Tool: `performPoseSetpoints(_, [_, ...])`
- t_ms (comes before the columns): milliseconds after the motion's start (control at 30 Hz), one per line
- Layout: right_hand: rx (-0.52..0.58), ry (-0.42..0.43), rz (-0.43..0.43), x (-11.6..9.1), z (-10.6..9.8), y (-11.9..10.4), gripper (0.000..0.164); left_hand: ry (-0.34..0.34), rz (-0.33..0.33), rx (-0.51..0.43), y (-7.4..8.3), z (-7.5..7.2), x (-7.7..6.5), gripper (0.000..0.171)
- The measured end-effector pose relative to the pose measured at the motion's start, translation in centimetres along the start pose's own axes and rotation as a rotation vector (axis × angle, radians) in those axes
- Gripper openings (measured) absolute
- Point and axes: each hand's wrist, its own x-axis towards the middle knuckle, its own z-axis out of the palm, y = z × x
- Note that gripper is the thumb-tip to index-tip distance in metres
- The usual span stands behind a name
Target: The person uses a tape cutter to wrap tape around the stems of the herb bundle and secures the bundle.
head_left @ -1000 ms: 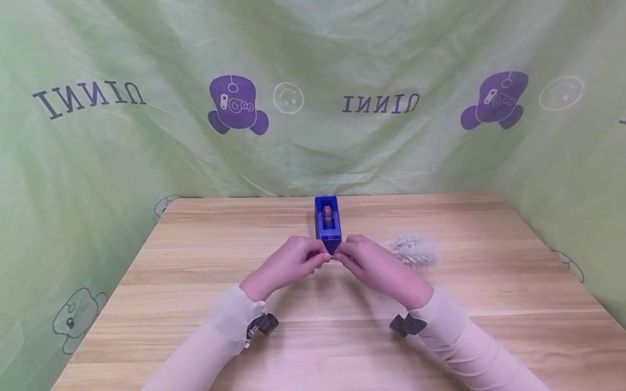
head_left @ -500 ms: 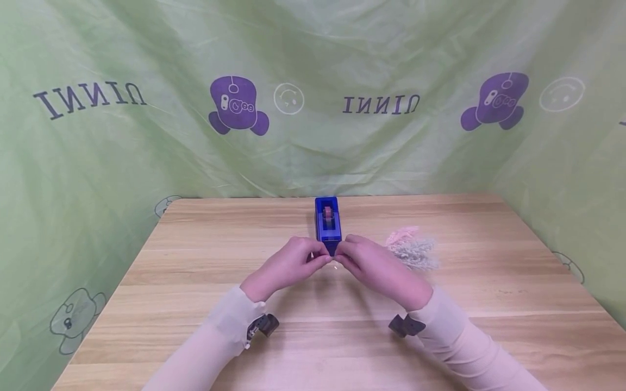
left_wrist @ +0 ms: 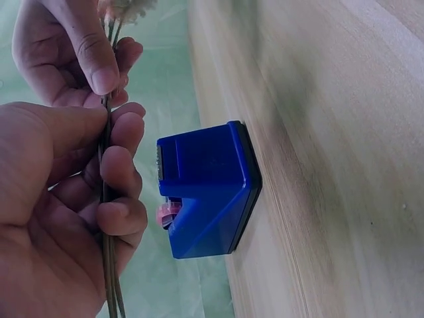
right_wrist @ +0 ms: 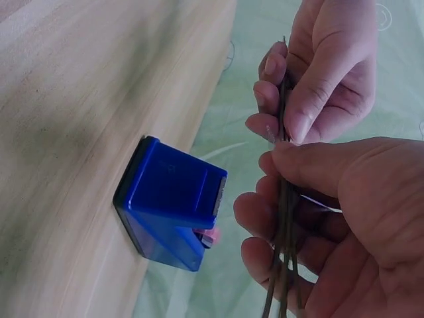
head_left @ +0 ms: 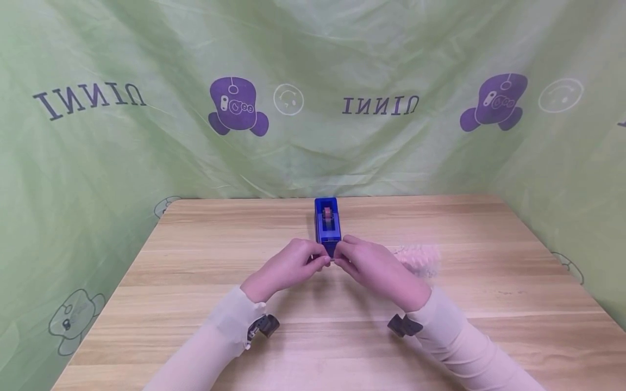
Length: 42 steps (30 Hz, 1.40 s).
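Note:
My left hand [head_left: 292,263] and right hand [head_left: 375,269] meet in front of a blue tape dispenser [head_left: 329,231] in the head view. Both pinch a thin bunch of brown flower stems [left_wrist: 112,265], held above the table. The left wrist view has my left fingers curled along the stems, with the right thumb and fingers gripping just beside them. Fluffy flower heads [head_left: 418,259], pinkish and blurred, stick out past my right hand. A small clear scrap, seemingly tape [right_wrist: 270,132], shows by the fingertips in the right wrist view. Fingers hide much of the gripped part.
A wooden table [head_left: 195,239] carries the dispenser, which stands near its back edge with a pinkish roll [head_left: 327,213] inside. Green printed cloth [head_left: 313,152] hangs behind and at both sides. Dark wrist cameras [head_left: 266,326] sit on both sleeves.
The flower heads have turned: greyish white showed first, then pink behind grey, now mostly pink, lying slightly lower. My hands stay nearly in place, with small finger movements. The dispenser has not moved.

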Motion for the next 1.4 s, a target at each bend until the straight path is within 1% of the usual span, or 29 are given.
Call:
performPoseSetpoints(167, [0.022,-0.016,0.007,-0.11,0.05,0.05,0.008,0.012,0.002,0.016,0.17,0.06,-0.03,0.015])
performPoseSetpoints(300, [0.069,-0.045,0.033,-0.13,0.05,0.18,0.01,0.035,0.013,0.02,0.14,0.15,-0.07,0.012])
performPoseSetpoints(433, [0.103,-0.064,0.039,-0.03,-0.08,0.29,0.012,0.053,0.023,0.019,0.06,0.22,-0.1,0.011])
performPoseSetpoints(767, [0.126,-0.075,-0.013,0.13,-0.04,0.77,0.011,0.068,0.023,0.001,-0.05,0.28,-0.13,0.008])
performPoseSetpoints(1033, [0.15,-0.074,-0.012,0.17,0.03,0.94,0.009,0.059,0.028,-0.017,0.03,0.32,-0.16,0.006])
performPoseSetpoints(1167, [0.154,-0.065,-0.02,0.24,0.07,0.97,0.009,0.041,0.027,-0.01,0.0,0.29,-0.17,0.013])
performPoseSetpoints(1267, [0.149,-0.062,-0.022,0.28,0.07,0.94,0.009,0.021,0.014,-0.009,0.04,0.28,-0.16,0.019])
performPoseSetpoints(1400, [0.141,-0.069,-0.023,0.22,0.1,0.94,0.008,0.007,0.002,-0.008,0.16,0.31,-0.12,0.018])
